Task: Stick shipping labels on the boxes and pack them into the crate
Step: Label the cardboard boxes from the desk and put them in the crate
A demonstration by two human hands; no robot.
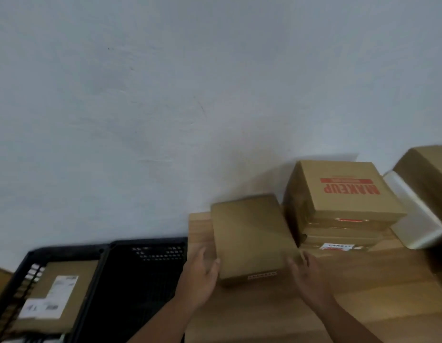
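One plain box point(252, 238) between left hand point(201, 276) and right hand point(307, 278), MAKEUP box point(346, 191) beside

Wooden worktop point(264, 313). Flat plain cardboard box point(252, 238) near back-left corner. Just right of it, against back edge: stack of cardboard boxes point(338, 219), top one printed MAKEUP. Right edge: white wrapped block point(413, 214), blurred.

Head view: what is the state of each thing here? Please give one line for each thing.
Plain box: closed, top unlabelled, on table.
Left hand: flat, touches its left side.
Right hand: flat, touches its right side.
MAKEUP box: closed, tops a stack.
Left crate: holds a labelled box.
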